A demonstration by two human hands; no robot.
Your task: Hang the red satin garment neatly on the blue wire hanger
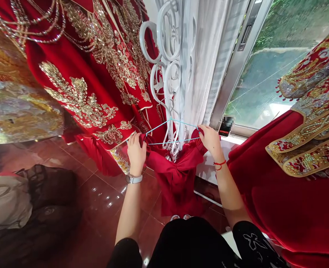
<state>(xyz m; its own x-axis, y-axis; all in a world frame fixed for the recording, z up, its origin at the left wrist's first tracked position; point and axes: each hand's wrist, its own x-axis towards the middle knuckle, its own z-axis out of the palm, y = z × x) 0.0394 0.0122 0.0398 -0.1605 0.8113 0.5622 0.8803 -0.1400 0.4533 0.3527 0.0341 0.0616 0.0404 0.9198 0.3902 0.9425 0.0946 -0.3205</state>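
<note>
My left hand (136,150) is closed on the left end of a thin blue hanger (172,130) and on the red cloth (178,175) draped over it. My right hand (210,139) pinches the hanger's right end together with the same red cloth. The hanger's hook sits among white ornamental rings (167,56) in front of a white curtain (209,56). The plain red garment hangs down between my arms toward the floor. A white watch is on my left wrist, a red string on my right.
A red gown with gold embroidery (91,74) hangs at the left; another embroidered red garment (306,149) fills the right. A phone (225,128) lies on the white window sill. A window frame (242,56) stands behind it. Dark bags (41,201) rest on the glossy red floor tiles.
</note>
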